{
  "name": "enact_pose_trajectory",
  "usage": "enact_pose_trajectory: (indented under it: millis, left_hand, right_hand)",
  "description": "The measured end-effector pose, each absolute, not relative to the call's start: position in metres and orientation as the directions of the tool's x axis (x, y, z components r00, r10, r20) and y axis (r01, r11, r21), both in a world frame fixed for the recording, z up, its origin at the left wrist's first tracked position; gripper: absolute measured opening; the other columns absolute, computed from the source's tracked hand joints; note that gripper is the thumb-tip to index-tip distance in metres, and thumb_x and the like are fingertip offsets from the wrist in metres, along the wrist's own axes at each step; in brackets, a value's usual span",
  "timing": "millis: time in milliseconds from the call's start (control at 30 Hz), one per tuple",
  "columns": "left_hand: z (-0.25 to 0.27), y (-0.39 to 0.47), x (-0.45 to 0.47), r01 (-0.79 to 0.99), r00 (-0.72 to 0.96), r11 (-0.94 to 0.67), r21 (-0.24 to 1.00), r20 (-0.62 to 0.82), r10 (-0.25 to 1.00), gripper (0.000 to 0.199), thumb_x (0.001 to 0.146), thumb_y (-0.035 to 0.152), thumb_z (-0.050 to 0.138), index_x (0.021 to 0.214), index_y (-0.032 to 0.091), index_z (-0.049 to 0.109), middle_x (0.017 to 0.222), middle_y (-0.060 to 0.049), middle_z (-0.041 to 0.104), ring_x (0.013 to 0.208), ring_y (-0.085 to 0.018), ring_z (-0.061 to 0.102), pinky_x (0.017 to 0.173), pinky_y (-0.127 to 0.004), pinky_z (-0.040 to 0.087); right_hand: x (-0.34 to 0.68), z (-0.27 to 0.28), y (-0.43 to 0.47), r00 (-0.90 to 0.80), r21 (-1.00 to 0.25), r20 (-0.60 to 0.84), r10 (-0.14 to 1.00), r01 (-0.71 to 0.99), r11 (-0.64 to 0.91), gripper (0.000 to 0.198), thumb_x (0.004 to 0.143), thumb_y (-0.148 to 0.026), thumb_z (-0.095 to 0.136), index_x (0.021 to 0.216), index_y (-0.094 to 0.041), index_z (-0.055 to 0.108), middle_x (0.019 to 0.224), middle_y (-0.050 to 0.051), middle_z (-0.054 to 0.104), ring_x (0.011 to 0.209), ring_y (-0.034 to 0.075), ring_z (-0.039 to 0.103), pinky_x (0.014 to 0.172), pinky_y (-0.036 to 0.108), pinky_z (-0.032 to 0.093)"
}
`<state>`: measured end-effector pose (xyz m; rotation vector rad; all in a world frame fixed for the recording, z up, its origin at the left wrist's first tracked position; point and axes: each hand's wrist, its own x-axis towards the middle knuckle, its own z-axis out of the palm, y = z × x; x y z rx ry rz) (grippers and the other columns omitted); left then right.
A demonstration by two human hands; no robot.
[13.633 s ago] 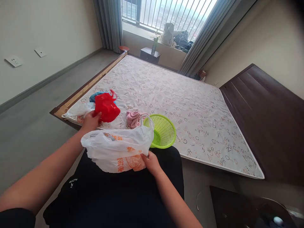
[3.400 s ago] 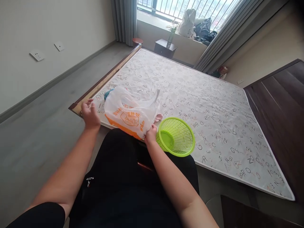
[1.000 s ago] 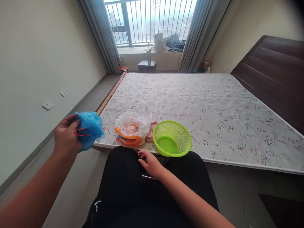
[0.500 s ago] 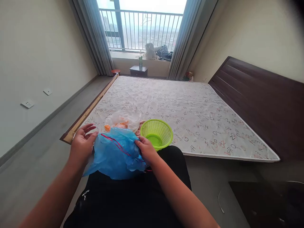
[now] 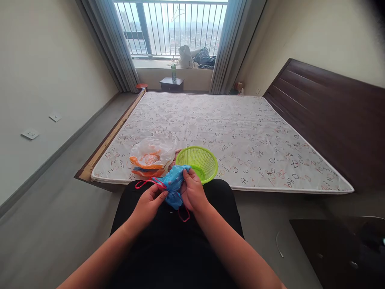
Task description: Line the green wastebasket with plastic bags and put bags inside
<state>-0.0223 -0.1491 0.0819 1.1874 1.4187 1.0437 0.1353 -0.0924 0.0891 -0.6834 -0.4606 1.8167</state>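
A thin blue plastic bag [image 5: 174, 179] with red drawstrings is bunched up over my lap. My left hand [image 5: 151, 199] pinches its left side, near a loop of red string. On the other side, my right hand [image 5: 192, 188] grips the crumpled plastic between thumb and fingers. Just beyond my right hand stands a green plastic basket [image 5: 210, 160] at the mattress edge, with nothing visible inside. Left of the basket lies a clear plastic bag [image 5: 164, 146] with orange and pinkish contents. Part of the basket's near side is hidden behind the blue bag and my hand.
A mattress [image 5: 234, 124] printed with letters lies on a wooden bed frame [image 5: 110, 138], its dark headboard [image 5: 325, 104] on the right. Far off, a small nightstand [image 5: 172, 84] holds a green bottle [image 5: 173, 73]. A dark panel [image 5: 325, 245] lies at lower right.
The blue bag went from spread wide to bunched small. My left hand moved right, toward my right hand, and now pinches the bag. The view tilted slightly downward.
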Motion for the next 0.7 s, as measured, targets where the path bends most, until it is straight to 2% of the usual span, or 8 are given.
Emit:
enact_pose_trajectory:
  millis: [100, 200, 333, 433, 500, 567, 633, 700]
  left_hand:
    - [0.086, -0.148, -0.036, 0.215, -0.052, 0.126, 0.968, -0.118, 0.992, 0.028, 0.082, 0.055, 0.073, 0.084, 0.028, 0.069, 0.083, -0.003, 0.066, 0.078, -0.022, 0.063, 0.073, -0.035, 0.053]
    - [0.088, -0.150, -0.048, 0.248, -0.054, 0.123, 0.961, -0.113, 0.992, 0.031, 0.087, 0.055, 0.069, 0.089, 0.024, 0.067, 0.083, -0.002, 0.064, 0.077, -0.019, 0.059, 0.071, -0.030, 0.050]
    - [0.090, -0.152, -0.054, 0.227, -0.077, 0.119, 0.966, -0.104, 0.992, 0.035, 0.091, 0.055, 0.068, 0.095, 0.020, 0.066, 0.085, -0.001, 0.064, 0.078, -0.016, 0.058, 0.072, -0.027, 0.049]
    - [0.094, -0.152, -0.053, 0.125, -0.124, 0.122, 0.985, -0.106, 0.987, 0.039, 0.088, 0.057, 0.070, 0.095, 0.018, 0.065, 0.083, -0.001, 0.064, 0.077, -0.015, 0.058, 0.071, -0.026, 0.049]
    - [0.096, -0.151, -0.050, 0.035, -0.139, 0.123, 0.992, -0.117, 0.983, 0.041, 0.086, 0.057, 0.073, 0.097, 0.018, 0.065, 0.085, -0.002, 0.066, 0.078, -0.016, 0.060, 0.072, -0.027, 0.051]
    - [0.097, -0.153, -0.045, -0.026, -0.123, 0.138, 0.990, -0.140, 0.982, 0.042, 0.085, 0.056, 0.074, 0.101, 0.019, 0.064, 0.086, -0.002, 0.067, 0.079, -0.016, 0.061, 0.073, -0.027, 0.052]
    - [0.097, -0.156, -0.038, -0.043, -0.073, 0.167, 0.985, -0.170, 0.983, 0.042, 0.085, 0.055, 0.075, 0.105, 0.019, 0.064, 0.087, -0.002, 0.067, 0.079, -0.016, 0.062, 0.073, -0.027, 0.052]
    - [0.096, -0.160, -0.033, -0.026, -0.003, 0.199, 0.980, -0.199, 0.980, 0.043, 0.085, 0.054, 0.075, 0.107, 0.019, 0.065, 0.088, -0.003, 0.068, 0.080, -0.016, 0.062, 0.072, -0.027, 0.052]
  right_hand:
    - [0.146, 0.091, -0.085, -0.129, -0.599, -0.282, 0.951, -0.751, -0.280, 0.033, 0.085, -0.045, 0.078, 0.094, -0.024, 0.054, 0.073, -0.006, 0.064, 0.055, 0.010, 0.059, 0.051, 0.021, 0.052]
    - [0.157, 0.096, -0.079, -0.026, -0.631, -0.327, 0.944, -0.738, -0.239, 0.033, 0.086, -0.047, 0.076, 0.092, -0.024, 0.052, 0.065, -0.008, 0.058, 0.049, 0.009, 0.053, 0.046, 0.020, 0.047]
    - [0.162, 0.097, -0.080, 0.038, -0.676, -0.367, 0.930, -0.698, -0.238, 0.035, 0.083, -0.048, 0.076, 0.097, -0.025, 0.054, 0.076, -0.006, 0.064, 0.060, 0.011, 0.061, 0.054, 0.024, 0.052]
    - [0.160, 0.091, -0.088, 0.059, -0.715, -0.355, 0.933, -0.660, -0.230, 0.035, 0.084, -0.052, 0.074, 0.095, -0.024, 0.056, 0.083, -0.003, 0.065, 0.072, 0.013, 0.065, 0.063, 0.026, 0.055]
    - [0.155, 0.084, -0.095, -0.021, -0.778, -0.336, 0.941, -0.557, -0.290, 0.038, 0.085, -0.058, 0.070, 0.086, -0.022, 0.056, 0.079, -0.001, 0.063, 0.074, 0.014, 0.064, 0.066, 0.026, 0.053]
    - [0.148, 0.079, -0.103, -0.179, -0.856, -0.298, 0.938, -0.384, -0.345, 0.042, 0.084, -0.061, 0.070, 0.084, -0.020, 0.061, 0.080, 0.002, 0.066, 0.079, 0.016, 0.065, 0.068, 0.027, 0.052]
    - [0.142, 0.077, -0.109, -0.321, -0.922, -0.228, 0.919, -0.232, -0.310, 0.043, 0.081, -0.060, 0.074, 0.089, -0.019, 0.067, 0.087, 0.005, 0.071, 0.087, 0.020, 0.067, 0.075, 0.030, 0.053]
    - [0.139, 0.079, -0.111, -0.391, -0.957, -0.151, 0.908, -0.171, -0.232, 0.042, 0.080, -0.057, 0.077, 0.094, -0.019, 0.071, 0.092, 0.006, 0.074, 0.090, 0.021, 0.068, 0.081, 0.032, 0.054]
